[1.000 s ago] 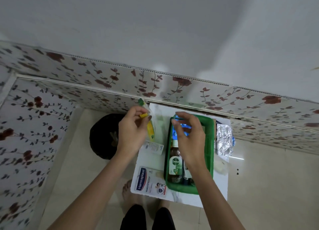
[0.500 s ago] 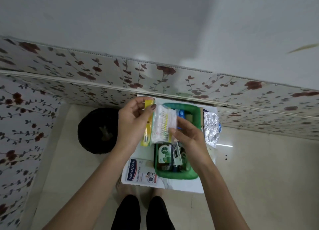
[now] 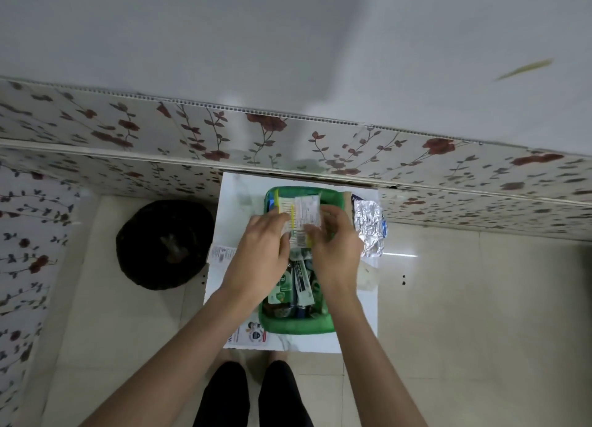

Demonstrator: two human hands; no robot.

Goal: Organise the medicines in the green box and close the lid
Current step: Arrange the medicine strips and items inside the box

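A green box (image 3: 298,325) stands on a small white table (image 3: 355,327). Inside it lie a brown Dettol bottle (image 3: 282,290) and a white tube (image 3: 302,280) with dark print. Over the box's far half, my left hand (image 3: 261,255) and my right hand (image 3: 336,245) both pinch a clear white and yellow packet (image 3: 299,216) with a printed label. My hands hide the middle of the box. No lid is in sight.
A crumpled foil strip (image 3: 370,228) lies right of the box. A plaster carton (image 3: 251,333) pokes out at the table's near left, and a small white leaflet (image 3: 221,253) overhangs the left edge. A black round cushion (image 3: 163,244) sits on the tiled floor. Floral wall panels stand behind.
Both hands have carried the packet rightwards from the table's left side to above the green box. The right hand went from reaching into the box to holding the packet.
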